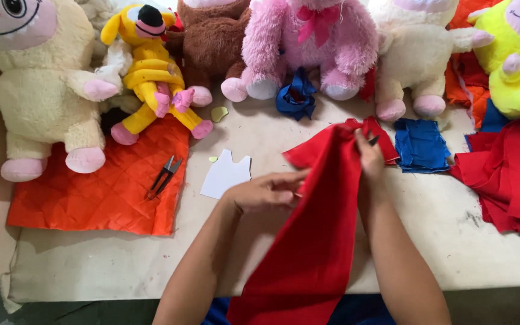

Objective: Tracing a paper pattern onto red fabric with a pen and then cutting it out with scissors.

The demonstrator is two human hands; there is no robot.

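A long piece of red cloth [314, 241] lies over the front of the table and hangs off its near edge. My left hand [266, 191] pinches the cloth's left edge about midway up. My right hand [369, 157] grips the cloth's top end, with something small and dark showing at the fingertips that I cannot make out. A white paper pattern [227, 173] shaped like a small vest lies just left of my left hand. Small thread snips [164, 176] rest on an orange quilted cloth [97, 192] further left.
Plush toys line the back: cream [37, 84], yellow [148, 66], brown [212, 42], pink [308, 42], another cream [413, 54], bright yellow [513, 60]. A folded blue cloth [420, 144], a crumpled blue scrap [296, 96] and a red cloth pile [510, 174] lie right.
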